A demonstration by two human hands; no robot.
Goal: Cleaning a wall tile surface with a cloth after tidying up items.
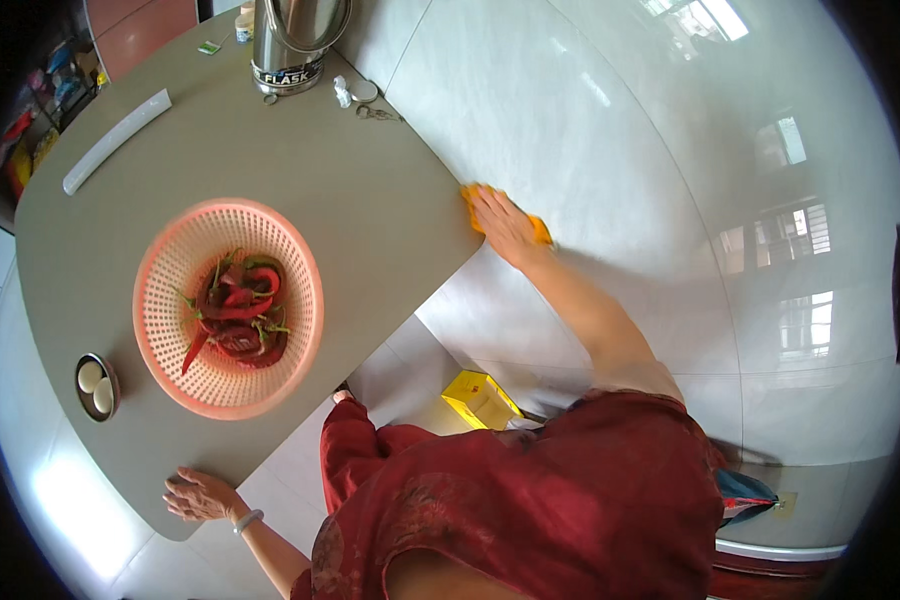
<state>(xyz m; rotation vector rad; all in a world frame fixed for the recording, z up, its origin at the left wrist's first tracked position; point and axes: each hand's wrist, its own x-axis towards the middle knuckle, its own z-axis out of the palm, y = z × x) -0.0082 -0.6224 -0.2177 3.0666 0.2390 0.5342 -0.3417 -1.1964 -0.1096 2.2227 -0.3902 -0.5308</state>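
My right hand [504,226] presses an orange cloth [542,229] flat against the tiled wall [607,135], right by the table's corner. The hand covers most of the cloth. At the near left end of the grey-brown table [375,195], my left hand [202,496] rests on the top with its fingers apart and nothing in it. A pale bangle [248,522] circles that wrist. Between the hands, a pink plastic colander basket [229,405] holds red chili peppers [240,307]. Left of it, a small bowl [117,390] contains two eggs [103,395].
Against the wall at the back stands a steel vacuum flask [289,45]. Near it lie a round lid [364,91], crumpled tissue [342,91] and keys [375,113]. A white curved strip [116,142] lies at the far left. Below the table is a yellow box [480,401].
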